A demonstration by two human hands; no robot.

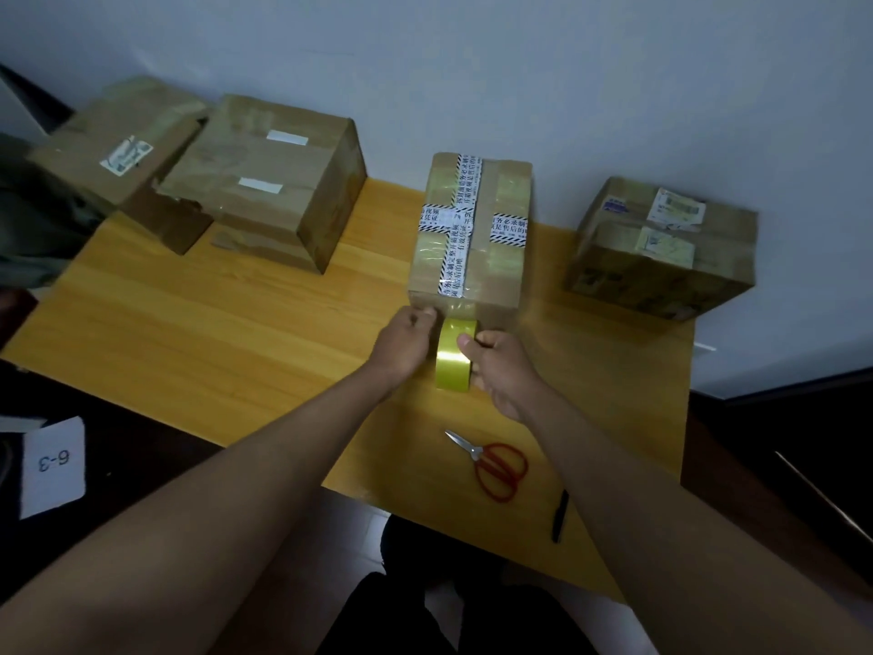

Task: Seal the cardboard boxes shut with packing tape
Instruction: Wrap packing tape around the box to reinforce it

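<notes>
A tall cardboard box (508, 238) crossed with white printed tape stands in the middle of the yellow wooden table (212, 333). Just in front of its near face, my right hand (500, 371) grips a roll of yellow packing tape (454, 354) held on edge. My left hand (408, 345) pinches the clear tape end at the box's lower near edge, and a short clear strip runs from the roll up to the box. Three more cardboard boxes sit on the table: one at the right (661, 250), a large one at the left (269, 182), and a torn one at the far left (118, 153).
Red-handled scissors (496, 465) lie on the table near its front edge, with a black pen (560, 515) beside them at the very edge. A white card marked 6-3 (52, 465) lies lower left, off the table. A pale wall stands right behind the boxes.
</notes>
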